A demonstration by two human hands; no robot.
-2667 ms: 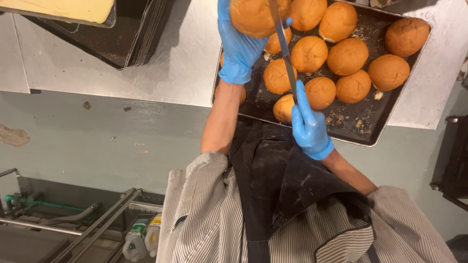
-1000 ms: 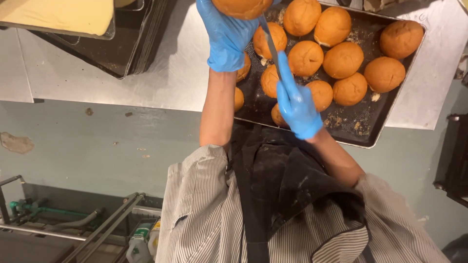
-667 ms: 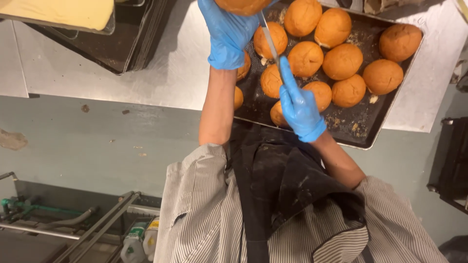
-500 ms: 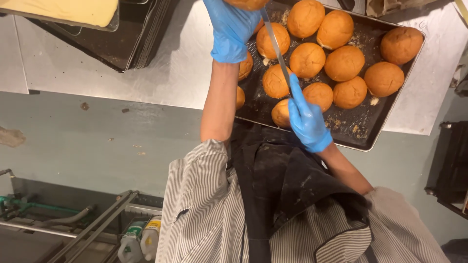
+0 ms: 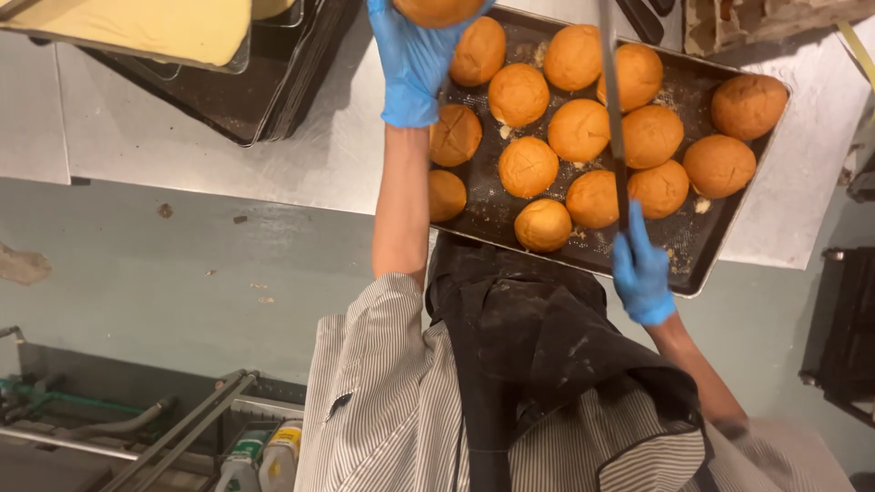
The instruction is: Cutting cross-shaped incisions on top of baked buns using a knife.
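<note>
My left hand (image 5: 415, 64), in a blue glove, holds a golden-brown bun (image 5: 437, 9) up at the top edge of the view, over the left end of a dark baking tray (image 5: 729, 251). Several more round buns (image 5: 529, 166) lie on the tray among crumbs. My right hand (image 5: 641, 273), also gloved in blue, grips the handle of a long thin knife (image 5: 611, 109) at the tray's near edge. The blade points away from me over the buns and runs out of the top of the view. It is well apart from the bun in my left hand.
The tray sits on a steel table (image 5: 182, 164). A stack of dark empty trays (image 5: 273, 100) and a container of pale yellow stuff (image 5: 155, 27) lie at the top left. Bottles (image 5: 264, 456) stand low on the floor rack. A dark rack (image 5: 843, 337) is at the right.
My right hand has drawn the knife to the right and back toward me, away from the bun that my left hand holds. The left hand has stayed up with the bun.
</note>
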